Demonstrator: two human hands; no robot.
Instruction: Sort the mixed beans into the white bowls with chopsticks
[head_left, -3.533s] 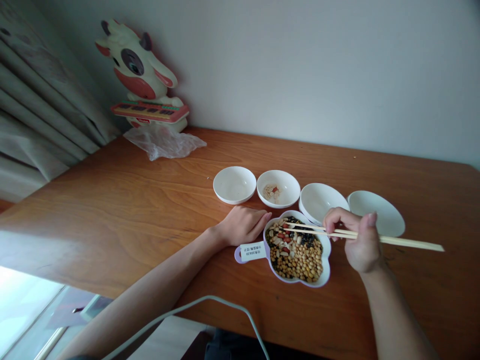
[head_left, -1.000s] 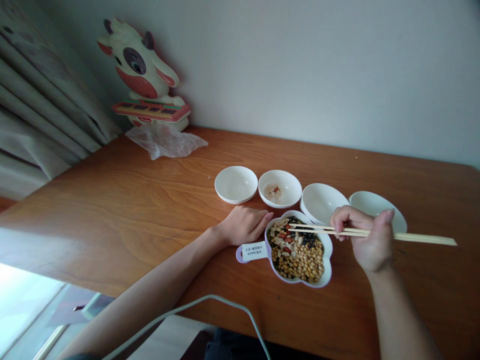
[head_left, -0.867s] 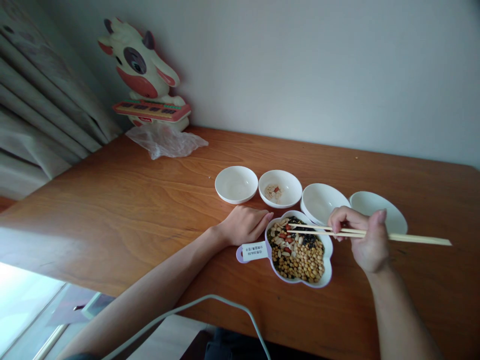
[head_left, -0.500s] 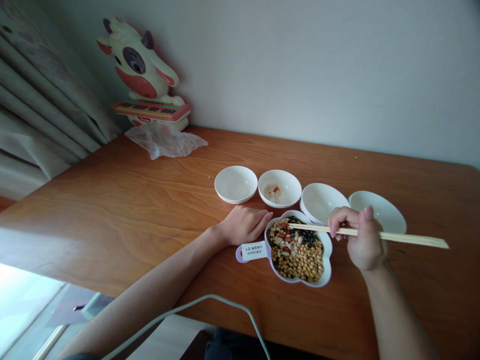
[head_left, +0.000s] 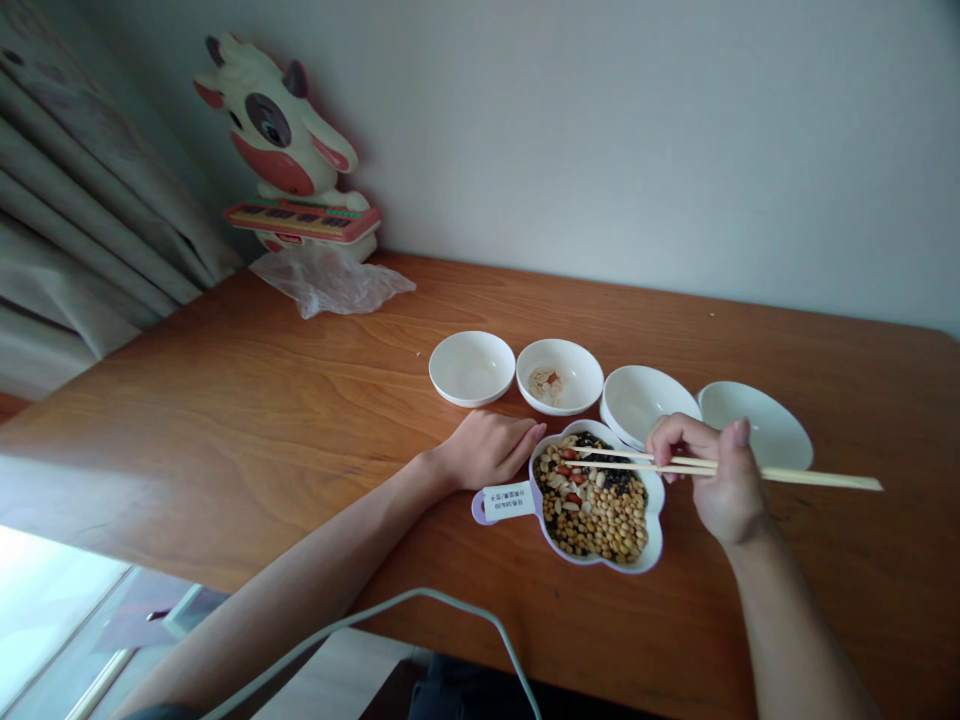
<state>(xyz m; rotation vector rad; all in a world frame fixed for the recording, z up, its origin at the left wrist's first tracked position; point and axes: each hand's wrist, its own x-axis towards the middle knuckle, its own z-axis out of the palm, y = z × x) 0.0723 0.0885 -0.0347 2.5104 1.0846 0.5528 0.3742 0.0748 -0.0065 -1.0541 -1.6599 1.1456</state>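
Observation:
My right hand (head_left: pixel 724 475) is closed around a pair of wooden chopsticks (head_left: pixel 817 480). Their tips are slightly apart among the peanuts (head_left: pixel 574 478) at the left of a lobed white dish (head_left: pixel 655 540) with a lilac handle. Black beans (head_left: pixel 619 475) and yellow soybeans (head_left: pixel 600 530) fill the rest of that dish. At its upper left rim, my left hand (head_left: pixel 491 450) rests on the table with curled fingers, the fingertips gripping the rim. A label (head_left: pixel 508 501) covers part of the handle.
Behind the dish stand a white bowl (head_left: pixel 472 345), a second bowl (head_left: pixel 585 375) holding a few peanut pieces, a third bowl (head_left: pixel 646 400) and a fourth bowl (head_left: pixel 772 430). A clear plastic bag (head_left: pixel 330 285) lies by a cow-shaped toy keyboard (head_left: pixel 300 215). A pale cable (head_left: pixel 420 592) crosses the front.
The chopstick tips have spread apart over the peanuts. My right hand has shifted slightly left. My left hand and the dish have stayed in place.

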